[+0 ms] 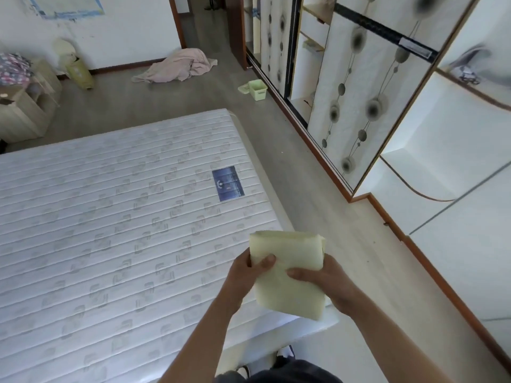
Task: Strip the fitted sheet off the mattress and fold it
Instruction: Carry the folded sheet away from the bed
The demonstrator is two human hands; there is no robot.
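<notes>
The big white mattress (116,217) lies bare on the bed, with a small blue label (228,183) near its right edge. The wardrobe (359,92) stands along the right wall, its doors showing dark round spots on strings. On the floor by the far wall lies a pink cloth (177,66), and a small green bin (257,89) sits beside the wardrobe. The fitted sheet (289,275) is pale yellow and folded into a thick small pad. It is held up over the mattress's near right corner. The left hand (249,275) grips its left side, thumb on top. The right hand (326,283) grips its right side, thumb on top, other fingers probably underneath.
</notes>
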